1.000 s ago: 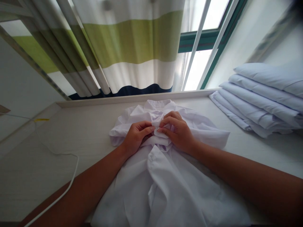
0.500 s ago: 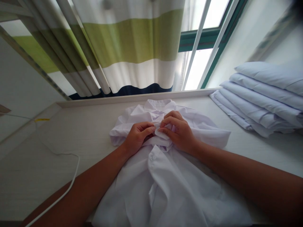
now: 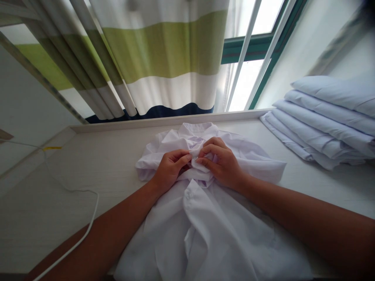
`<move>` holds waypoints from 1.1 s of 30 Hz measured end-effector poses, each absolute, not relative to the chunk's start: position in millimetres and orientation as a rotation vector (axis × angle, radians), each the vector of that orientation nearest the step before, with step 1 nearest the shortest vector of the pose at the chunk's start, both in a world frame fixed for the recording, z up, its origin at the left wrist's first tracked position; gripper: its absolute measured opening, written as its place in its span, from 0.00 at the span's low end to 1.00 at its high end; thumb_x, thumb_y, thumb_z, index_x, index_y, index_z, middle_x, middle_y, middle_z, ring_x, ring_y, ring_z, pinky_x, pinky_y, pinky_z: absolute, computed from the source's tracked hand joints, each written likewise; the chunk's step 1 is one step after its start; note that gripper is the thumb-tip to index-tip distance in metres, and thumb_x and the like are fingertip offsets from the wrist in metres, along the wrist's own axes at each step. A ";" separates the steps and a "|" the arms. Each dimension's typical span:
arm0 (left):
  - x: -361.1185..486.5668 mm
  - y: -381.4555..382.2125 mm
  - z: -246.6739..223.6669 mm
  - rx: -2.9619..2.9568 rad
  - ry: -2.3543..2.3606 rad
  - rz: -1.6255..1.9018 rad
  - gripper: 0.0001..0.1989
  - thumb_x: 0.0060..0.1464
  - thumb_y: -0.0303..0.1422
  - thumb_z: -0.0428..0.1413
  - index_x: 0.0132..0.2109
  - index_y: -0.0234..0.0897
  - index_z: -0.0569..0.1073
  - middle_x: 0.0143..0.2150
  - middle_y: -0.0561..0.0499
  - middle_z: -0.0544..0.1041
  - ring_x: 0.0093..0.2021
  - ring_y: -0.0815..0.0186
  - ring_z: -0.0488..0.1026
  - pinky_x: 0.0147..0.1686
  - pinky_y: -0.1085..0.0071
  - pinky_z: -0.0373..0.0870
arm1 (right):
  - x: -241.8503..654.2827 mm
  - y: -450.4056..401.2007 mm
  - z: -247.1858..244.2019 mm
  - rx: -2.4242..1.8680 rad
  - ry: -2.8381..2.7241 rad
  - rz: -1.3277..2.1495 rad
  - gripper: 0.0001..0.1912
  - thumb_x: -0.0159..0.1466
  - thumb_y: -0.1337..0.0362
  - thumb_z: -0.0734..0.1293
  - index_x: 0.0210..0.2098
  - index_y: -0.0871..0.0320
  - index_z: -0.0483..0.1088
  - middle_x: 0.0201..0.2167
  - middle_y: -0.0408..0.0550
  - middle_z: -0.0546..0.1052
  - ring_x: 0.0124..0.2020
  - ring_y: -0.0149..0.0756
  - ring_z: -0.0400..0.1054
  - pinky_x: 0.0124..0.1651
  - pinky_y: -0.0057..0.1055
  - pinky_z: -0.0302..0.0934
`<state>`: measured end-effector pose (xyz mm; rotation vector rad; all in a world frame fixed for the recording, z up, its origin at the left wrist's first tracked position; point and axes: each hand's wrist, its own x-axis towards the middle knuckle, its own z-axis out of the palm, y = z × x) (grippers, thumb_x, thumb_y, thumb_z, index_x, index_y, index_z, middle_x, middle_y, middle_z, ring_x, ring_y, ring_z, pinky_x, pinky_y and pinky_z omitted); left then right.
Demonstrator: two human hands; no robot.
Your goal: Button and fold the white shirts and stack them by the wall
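A white button-up shirt (image 3: 216, 222) lies on the pale wooden table (image 3: 114, 160), its collar toward the back and its lower part toward me. My left hand (image 3: 172, 168) pinches the front edge of the cloth between thumb and fingers, left of the middle. Close beside it on the right, my right hand (image 3: 219, 162) grips the same front strip with thumb and bent fingers. The fabric is bunched between and under both hands. Below them a button (image 3: 189, 194) shows on the shirt's front.
Several folded white garments (image 3: 325, 121) are stacked at the right. A white cable (image 3: 95, 207) runs over the left side and across my left forearm. A low ledge (image 3: 164, 121) borders the back, with a striped curtain (image 3: 164, 50) and a barred window behind.
My left fingers have shifted very slightly at the cloth. Both hands keep their hold, and the rest of the shirt looks the same.
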<state>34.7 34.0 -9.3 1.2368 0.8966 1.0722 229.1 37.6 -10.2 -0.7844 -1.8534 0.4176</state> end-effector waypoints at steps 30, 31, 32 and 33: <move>37.8 33.0 -10.8 1.311 1.003 1.108 0.17 0.46 0.39 0.71 0.42 0.36 0.84 0.42 0.48 0.84 0.41 0.62 0.78 0.46 0.66 0.74 | 229.6 44.0 -12.8 -0.955 -1.804 0.635 0.05 0.62 0.63 0.72 0.35 0.54 0.72 0.35 0.43 0.74 0.40 0.39 0.68 0.44 0.36 0.60; 38.0 33.0 -11.2 1.301 1.018 1.114 0.17 0.45 0.39 0.71 0.42 0.36 0.84 0.41 0.48 0.84 0.40 0.62 0.78 0.45 0.66 0.74 | 229.6 44.2 -12.8 -0.967 -1.799 0.643 0.05 0.62 0.63 0.72 0.35 0.54 0.72 0.35 0.43 0.74 0.39 0.38 0.67 0.44 0.36 0.60; 38.1 33.0 -11.6 1.294 1.031 1.119 0.17 0.45 0.39 0.71 0.42 0.36 0.84 0.40 0.48 0.84 0.40 0.62 0.78 0.44 0.66 0.74 | 229.5 44.4 -12.8 -0.978 -1.796 0.650 0.05 0.62 0.63 0.72 0.34 0.54 0.72 0.35 0.43 0.74 0.38 0.38 0.67 0.43 0.36 0.60; 38.2 33.1 -11.9 1.288 1.043 1.123 0.17 0.45 0.39 0.71 0.41 0.36 0.83 0.40 0.48 0.84 0.39 0.63 0.78 0.44 0.66 0.74 | 229.5 44.6 -12.9 -0.986 -1.795 0.654 0.05 0.62 0.62 0.73 0.34 0.55 0.73 0.35 0.43 0.73 0.38 0.38 0.67 0.43 0.36 0.60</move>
